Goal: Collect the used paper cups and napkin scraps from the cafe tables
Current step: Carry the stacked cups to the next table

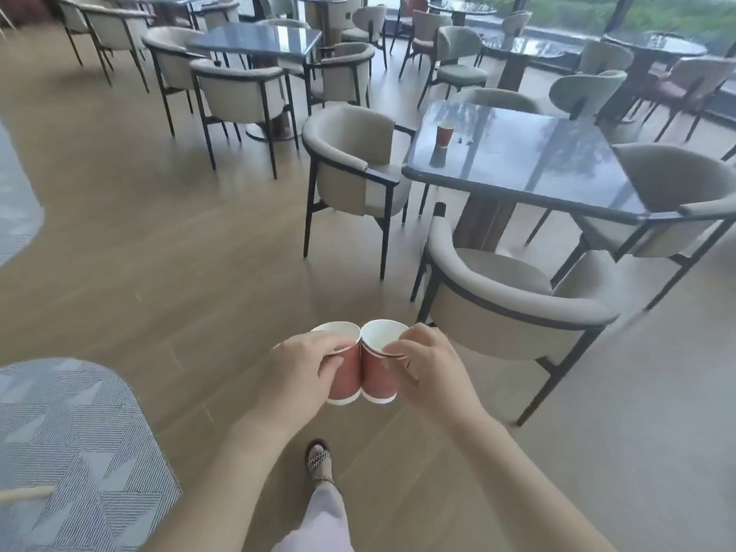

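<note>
Head view: left hand and right hand each grip a red cup (rims touching, both upright), while the remaining cup stands upright on the dark surface well ahead and right, so right hand's nearer.

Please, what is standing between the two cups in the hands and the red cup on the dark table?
In the head view, a beige armchair stands between the held cups and the red cup on the dark table; before it, only bare wooden floor.
</note>
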The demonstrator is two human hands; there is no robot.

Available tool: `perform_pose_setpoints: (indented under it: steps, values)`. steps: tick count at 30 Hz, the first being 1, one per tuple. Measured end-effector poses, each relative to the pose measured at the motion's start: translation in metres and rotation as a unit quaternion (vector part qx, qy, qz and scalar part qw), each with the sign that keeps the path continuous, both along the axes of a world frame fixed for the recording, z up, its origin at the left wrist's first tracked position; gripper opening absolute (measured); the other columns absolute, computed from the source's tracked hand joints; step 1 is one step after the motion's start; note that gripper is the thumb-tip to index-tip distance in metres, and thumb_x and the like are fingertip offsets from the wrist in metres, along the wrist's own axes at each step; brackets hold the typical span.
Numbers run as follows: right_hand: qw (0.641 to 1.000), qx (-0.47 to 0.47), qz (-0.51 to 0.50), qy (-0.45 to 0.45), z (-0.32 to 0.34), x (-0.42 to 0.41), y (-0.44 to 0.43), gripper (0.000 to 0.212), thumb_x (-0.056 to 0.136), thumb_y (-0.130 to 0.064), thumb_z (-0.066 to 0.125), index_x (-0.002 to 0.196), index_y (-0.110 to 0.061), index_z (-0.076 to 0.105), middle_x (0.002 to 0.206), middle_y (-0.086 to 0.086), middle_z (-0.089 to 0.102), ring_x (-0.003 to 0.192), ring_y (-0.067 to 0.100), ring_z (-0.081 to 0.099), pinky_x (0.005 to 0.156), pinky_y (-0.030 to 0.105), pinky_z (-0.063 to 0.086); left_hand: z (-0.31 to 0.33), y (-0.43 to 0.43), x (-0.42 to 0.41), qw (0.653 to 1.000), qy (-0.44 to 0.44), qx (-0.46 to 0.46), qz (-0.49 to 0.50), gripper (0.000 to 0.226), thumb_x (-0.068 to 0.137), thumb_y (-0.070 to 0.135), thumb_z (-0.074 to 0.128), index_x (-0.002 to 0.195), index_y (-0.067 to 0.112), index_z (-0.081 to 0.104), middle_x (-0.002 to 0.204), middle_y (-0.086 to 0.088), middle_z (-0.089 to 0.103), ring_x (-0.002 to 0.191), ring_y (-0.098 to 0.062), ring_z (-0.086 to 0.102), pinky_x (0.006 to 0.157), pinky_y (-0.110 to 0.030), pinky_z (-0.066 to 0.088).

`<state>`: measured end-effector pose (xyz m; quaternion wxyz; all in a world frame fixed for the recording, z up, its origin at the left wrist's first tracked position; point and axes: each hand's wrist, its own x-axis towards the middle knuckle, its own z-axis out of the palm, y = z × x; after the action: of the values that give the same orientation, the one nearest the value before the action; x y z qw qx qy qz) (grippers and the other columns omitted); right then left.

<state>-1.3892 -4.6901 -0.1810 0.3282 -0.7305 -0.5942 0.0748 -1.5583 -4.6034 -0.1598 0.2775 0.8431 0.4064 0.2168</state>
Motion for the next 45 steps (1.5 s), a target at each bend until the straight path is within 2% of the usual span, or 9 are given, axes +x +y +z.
perform_pose_setpoints:
  steps: [5, 8, 16, 19, 23, 25, 34, 40, 45]
  values:
    - [1.0, 0.016, -0.018, 0.01, 0.005, 0.044, 0.118, 0.01, 0.082, -0.014, 0.067, 0.091, -0.018, 0.07, 0.091, -0.007, 0.054, 0.089, 0.017, 0.049, 0.075, 0.024, 0.039, 0.006, 0.12, 0.048, 1.0, -0.002, 0.017, -0.003, 0.028, 0.083, 0.005, 0.062, 0.103, 0.023, 0.071, 0.104, 0.006, 0.071, 0.097, -0.017, 0.063, 0.076, -0.022, 0.04]
    - [0.999, 0.018, -0.045, 0.01, 0.013, 0.074, 0.179, 0.011, 0.082, -0.015, 0.067, 0.092, -0.019, 0.07, 0.092, -0.013, 0.052, 0.091, 0.012, 0.048, 0.077, 0.017, 0.035, 0.013, 0.191, 0.079, 0.999, 0.01, 0.029, -0.025, 0.028, 0.084, 0.007, 0.061, 0.103, 0.024, 0.07, 0.102, 0.006, 0.071, 0.096, -0.018, 0.063, 0.077, -0.025, 0.043]
    - [0.993, 0.004, -0.112, 0.046, 0.005, 0.153, 0.296, 0.013, 0.082, -0.016, 0.066, 0.093, -0.019, 0.07, 0.096, -0.012, 0.057, 0.094, 0.01, 0.052, 0.079, 0.014, 0.035, 0.005, 0.336, 0.171, 0.996, 0.025, 0.02, -0.079, 0.03, 0.081, 0.009, 0.064, 0.1, 0.031, 0.07, 0.101, 0.014, 0.071, 0.094, -0.012, 0.064, 0.078, -0.026, 0.048]
    - [0.989, 0.009, -0.135, 0.063, -0.001, 0.191, 0.341, 0.012, 0.081, -0.016, 0.067, 0.092, -0.018, 0.071, 0.094, -0.013, 0.056, 0.094, 0.012, 0.055, 0.079, 0.018, 0.04, 0.006, 0.391, 0.217, 0.994, 0.027, 0.036, -0.103, 0.029, 0.081, 0.012, 0.063, 0.101, 0.032, 0.069, 0.102, 0.015, 0.07, 0.095, -0.012, 0.064, 0.079, -0.026, 0.049]
    - [0.984, 0.046, -0.161, 0.056, -0.005, 0.254, 0.414, 0.012, 0.076, -0.009, 0.072, 0.087, -0.013, 0.072, 0.092, -0.005, 0.06, 0.092, 0.009, 0.049, 0.079, 0.019, 0.039, 0.006, 0.461, 0.289, 0.991, 0.028, 0.052, -0.123, 0.027, 0.083, 0.014, 0.06, 0.099, 0.033, 0.068, 0.1, 0.013, 0.07, 0.095, -0.015, 0.063, 0.076, -0.035, 0.053]
    - [0.983, 0.046, -0.165, 0.062, -0.002, 0.29, 0.449, 0.011, 0.077, -0.008, 0.072, 0.086, -0.013, 0.072, 0.093, -0.003, 0.061, 0.093, 0.012, 0.05, 0.079, 0.022, 0.041, 0.006, 0.496, 0.325, 0.988, 0.036, 0.056, -0.136, 0.027, 0.083, 0.013, 0.059, 0.099, 0.033, 0.068, 0.098, 0.013, 0.07, 0.094, -0.015, 0.062, 0.075, -0.034, 0.052]
    - [0.974, 0.039, -0.213, 0.062, 0.001, 0.418, 0.539, 0.011, 0.077, -0.008, 0.07, 0.083, -0.016, 0.071, 0.094, -0.011, 0.057, 0.094, 0.014, 0.052, 0.078, 0.018, 0.037, 0.001, 0.607, 0.461, 0.98, 0.037, 0.026, -0.192, 0.028, 0.084, 0.014, 0.058, 0.1, 0.035, 0.066, 0.098, 0.013, 0.07, 0.093, -0.014, 0.063, 0.078, -0.037, 0.052]
    - [0.963, 0.032, -0.26, 0.065, -0.011, 0.486, 0.592, 0.008, 0.076, -0.011, 0.073, 0.081, -0.017, 0.07, 0.092, -0.014, 0.055, 0.092, 0.014, 0.052, 0.076, 0.007, 0.034, -0.008, 0.668, 0.55, 0.965, 0.016, 0.028, -0.259, 0.031, 0.081, 0.011, 0.059, 0.1, 0.035, 0.061, 0.093, 0.011, 0.071, 0.087, -0.016, 0.064, 0.074, -0.034, 0.053]
    - [0.951, 0.025, -0.303, 0.053, -0.017, 0.544, 0.648, 0.007, 0.076, -0.013, 0.074, 0.081, -0.016, 0.07, 0.094, -0.009, 0.059, 0.091, 0.014, 0.053, 0.08, 0.014, 0.035, -0.021, 0.735, 0.628, 0.95, 0.023, 0.035, -0.31, 0.03, 0.08, 0.01, 0.062, 0.098, 0.033, 0.068, 0.098, 0.009, 0.072, 0.09, -0.017, 0.065, 0.079, -0.03, 0.051]
